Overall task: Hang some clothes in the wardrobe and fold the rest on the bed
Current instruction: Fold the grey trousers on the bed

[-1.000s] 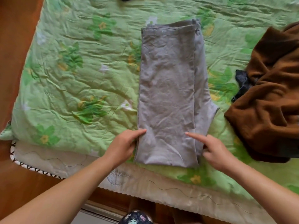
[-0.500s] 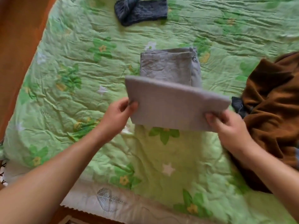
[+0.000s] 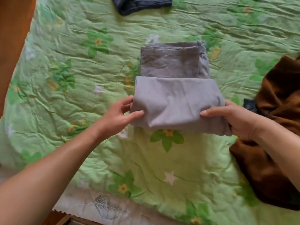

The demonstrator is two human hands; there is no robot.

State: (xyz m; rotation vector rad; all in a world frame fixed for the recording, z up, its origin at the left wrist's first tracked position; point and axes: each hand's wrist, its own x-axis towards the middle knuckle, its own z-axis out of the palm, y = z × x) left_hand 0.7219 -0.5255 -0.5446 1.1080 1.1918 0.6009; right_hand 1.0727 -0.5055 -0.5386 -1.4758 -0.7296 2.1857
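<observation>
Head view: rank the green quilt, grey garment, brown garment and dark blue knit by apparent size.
Largest: green quilt.
Then grey garment and brown garment, about alike; the brown one runs off frame.
Smallest: dark blue knit, also cropped.

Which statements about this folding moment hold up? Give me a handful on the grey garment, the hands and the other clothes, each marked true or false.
1. The left hand and right hand both grip the grey garment, one at each side edge. True.
2. The grey garment lies spread out in a single flat layer. False: its near part is doubled over toward the far part.
3. A brown garment lies on the bed to the right of the grey one. True.
4. A dark blue garment sits on top of the grey one. False: the dark blue garment lies apart, at the far edge of view.
5. The bed cover is plain white. False: it is a green quilt with a flower print.
</observation>
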